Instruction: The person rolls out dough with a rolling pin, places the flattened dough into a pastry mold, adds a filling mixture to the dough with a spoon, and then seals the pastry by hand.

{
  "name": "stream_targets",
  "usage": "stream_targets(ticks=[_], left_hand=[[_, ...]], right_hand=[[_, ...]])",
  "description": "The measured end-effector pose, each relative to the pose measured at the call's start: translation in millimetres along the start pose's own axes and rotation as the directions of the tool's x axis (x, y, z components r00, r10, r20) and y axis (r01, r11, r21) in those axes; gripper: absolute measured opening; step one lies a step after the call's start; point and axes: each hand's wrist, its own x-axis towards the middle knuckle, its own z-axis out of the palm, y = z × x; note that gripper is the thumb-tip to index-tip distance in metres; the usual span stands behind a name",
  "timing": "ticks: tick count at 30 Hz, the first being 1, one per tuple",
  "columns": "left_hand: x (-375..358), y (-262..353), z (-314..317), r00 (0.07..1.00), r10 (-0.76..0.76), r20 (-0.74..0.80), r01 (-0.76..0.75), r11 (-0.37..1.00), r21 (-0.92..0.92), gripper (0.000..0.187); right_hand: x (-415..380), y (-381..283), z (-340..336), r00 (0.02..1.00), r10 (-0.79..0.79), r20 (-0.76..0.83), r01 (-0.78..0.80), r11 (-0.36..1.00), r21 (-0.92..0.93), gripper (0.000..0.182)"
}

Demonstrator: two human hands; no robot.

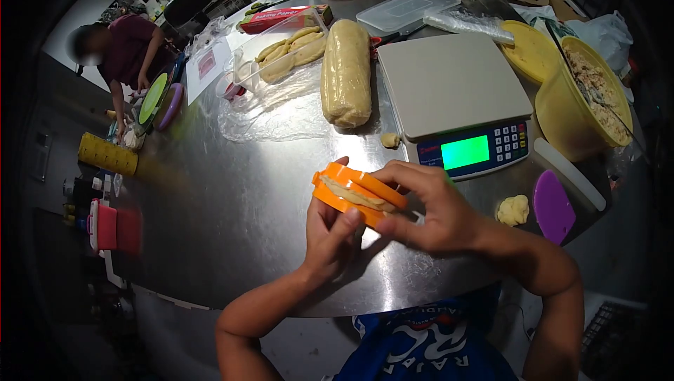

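Note:
Both hands hold an orange dumpling mold (358, 183) above the steel table, its two halves folded toward each other. Pale dough (354, 194) shows in the gap between the halves. My left hand (332, 230) grips the mold's left side, thumb on the lower half. My right hand (435, 205) clasps the right end with thumb below and fingers over the top. Any filling inside the dough is hidden. A small dough piece (390, 140) lies beside the scale, and a larger dough lump (513, 210) sits to the right of my right hand.
A digital scale (456, 86) stands ahead, beside a wrapped dough log (347, 72). Shaped pastries lie in a clear container (288, 48). On the right are a yellow filling bowl (572, 118), white rolling pin (570, 174) and purple scraper (553, 207). Another person (133, 51) works at far left.

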Motion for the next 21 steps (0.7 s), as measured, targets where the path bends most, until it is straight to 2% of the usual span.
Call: stream_targets(ticks=[2, 3, 7, 9, 12, 15, 19, 21], left_hand=[[3, -1, -7, 0.999, 0.01, 0.032, -0.008, 0.998, -0.06, 0.088], [3, -1, -5, 1.0, 0.002, 0.018, -0.001, 0.998, -0.061, 0.083], [-1, -2, 2, 0.999, 0.009, 0.033, -0.006, 0.993, -0.114, 0.076], [-1, 3, 3, 0.996, -0.063, -0.064, 0.074, 0.979, 0.189, 0.08], [-1, 1, -2, 0.996, -0.062, -0.061, 0.072, 0.981, 0.181, 0.077], [0, 6, 2, 0.995, -0.073, -0.072, 0.088, 0.972, 0.219, 0.077], [-1, 5, 2, 0.994, -0.069, -0.085, 0.085, 0.974, 0.211, 0.077], [-1, 5, 1, 0.995, -0.069, -0.077, 0.084, 0.974, 0.213, 0.077]], right_hand=[[-2, 7, -2, 0.986, 0.165, 0.03, -0.168, 0.975, 0.146, 0.026], [-1, 8, -1, 0.994, 0.112, 0.021, -0.114, 0.987, 0.116, 0.02], [-4, 0, -1, 0.983, 0.178, 0.049, -0.178, 0.984, -0.001, 0.018], [-5, 1, 3, 0.994, 0.112, 0.016, -0.112, 0.993, -0.025, 0.017], [-7, -2, 4, 0.995, 0.09, 0.031, -0.087, 0.993, -0.074, 0.015], [-8, 2, 6, 0.994, 0.107, 0.016, -0.107, 0.994, -0.017, 0.016], [-8, 1, 8, 0.997, 0.072, 0.005, -0.071, 0.997, -0.033, 0.016], [-8, -2, 7, 0.99, 0.137, 0.018, -0.136, 0.991, -0.009, 0.016]])
